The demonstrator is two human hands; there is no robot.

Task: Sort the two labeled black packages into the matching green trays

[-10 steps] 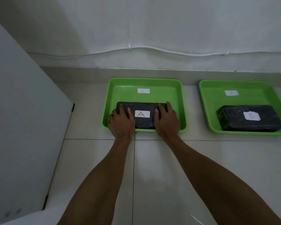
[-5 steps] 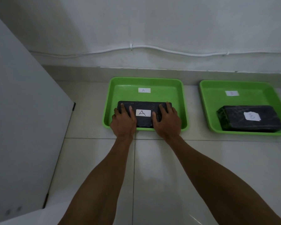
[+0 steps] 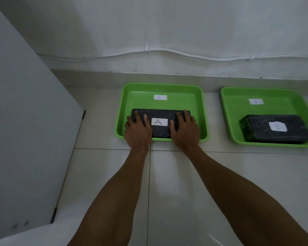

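Note:
A black package with a white label "A" (image 3: 160, 128) lies in the near half of the left green tray (image 3: 160, 89), which carries its own "A" tag. My left hand (image 3: 138, 132) rests over the package's left end and my right hand (image 3: 184, 131) over its right end, fingers spread on top. A second black package with a white label (image 3: 276, 128) lies in the right green tray (image 3: 238, 103), tagged "B". That package is untouched.
Both trays sit on a pale tiled floor against a white wall with a cable (image 3: 167, 50) running along it. A large white panel (image 3: 25, 121) stands at the left, close to the left tray.
The package and both hands have slid slightly deeper into the left tray; the hands stay on its ends. The right tray and its package are unchanged.

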